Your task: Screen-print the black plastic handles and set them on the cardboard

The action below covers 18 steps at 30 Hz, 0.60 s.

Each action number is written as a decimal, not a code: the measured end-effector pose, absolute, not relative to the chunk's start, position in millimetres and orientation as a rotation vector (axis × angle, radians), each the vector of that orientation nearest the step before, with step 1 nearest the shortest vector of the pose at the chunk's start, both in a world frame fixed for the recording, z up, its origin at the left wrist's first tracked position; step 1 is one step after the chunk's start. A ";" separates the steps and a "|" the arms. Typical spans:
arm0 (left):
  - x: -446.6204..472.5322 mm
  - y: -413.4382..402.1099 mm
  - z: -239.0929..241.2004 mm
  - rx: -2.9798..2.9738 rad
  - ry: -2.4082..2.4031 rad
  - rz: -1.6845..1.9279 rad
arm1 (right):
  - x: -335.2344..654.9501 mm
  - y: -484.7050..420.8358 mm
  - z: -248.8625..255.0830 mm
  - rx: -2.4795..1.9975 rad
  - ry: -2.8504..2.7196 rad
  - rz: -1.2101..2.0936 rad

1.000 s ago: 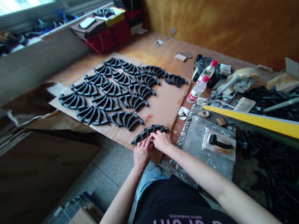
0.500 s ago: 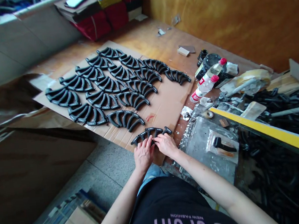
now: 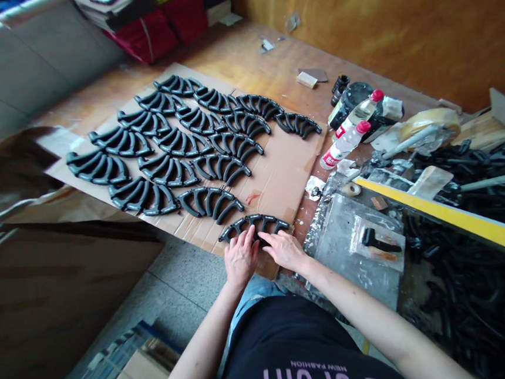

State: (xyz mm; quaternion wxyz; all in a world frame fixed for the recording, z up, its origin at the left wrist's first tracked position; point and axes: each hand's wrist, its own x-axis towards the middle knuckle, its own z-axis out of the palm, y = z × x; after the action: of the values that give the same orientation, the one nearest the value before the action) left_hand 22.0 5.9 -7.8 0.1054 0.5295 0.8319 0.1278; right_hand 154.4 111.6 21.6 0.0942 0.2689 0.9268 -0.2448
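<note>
A short row of black curved handle-like pieces [image 3: 261, 218] lies side by side at the near edge of a flattened cardboard sheet [image 3: 278, 178]. My left hand [image 3: 241, 256] rests over the row's left and middle part, fingers stretched forward against the pieces, thumb apart. Reaching in from the right, my right hand [image 3: 285, 249] has its index finger extended to a piece near the middle; its other fingers are partly hidden. The lower ends of several pieces are covered by my hands. Farther back, similar fanned rows [image 3: 166, 144] of black pieces cover the sheet.
Bottles with red caps [image 3: 348, 143] stand right of the cardboard, beside a dark tub [image 3: 355, 101] and a tape roll [image 3: 432, 123]. A bagged black piece [image 3: 378, 240] lies on a grey board. Many black pieces [image 3: 488, 304] fill the area beyond a yellow-edged strip [image 3: 449, 213].
The piece at the row's right end, angled and apart before, now lines up with the others. My right hand has shifted slightly right and down. The whole view has moved a little.
</note>
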 end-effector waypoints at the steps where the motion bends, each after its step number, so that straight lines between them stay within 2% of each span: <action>1: 21.2 5.9 -7.6 1.560 2.442 0.394 | 155.7 112.2 22.4 0.791 2.746 -0.743; 10: 8.9 -1.6 -11.9 1.574 2.266 0.702 | 132.2 90.0 39.9 1.013 2.768 -0.651; 18: 1.1 -1.4 -9.0 1.564 2.159 0.699 | 94.8 64.4 10.7 1.225 2.537 -0.682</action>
State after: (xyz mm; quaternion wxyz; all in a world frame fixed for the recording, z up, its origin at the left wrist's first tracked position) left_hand 1.1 -1.4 -9.0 0.1916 0.5570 0.7688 0.2491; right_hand 94.8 64.4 10.7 0.1209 0.4196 0.8687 -0.2337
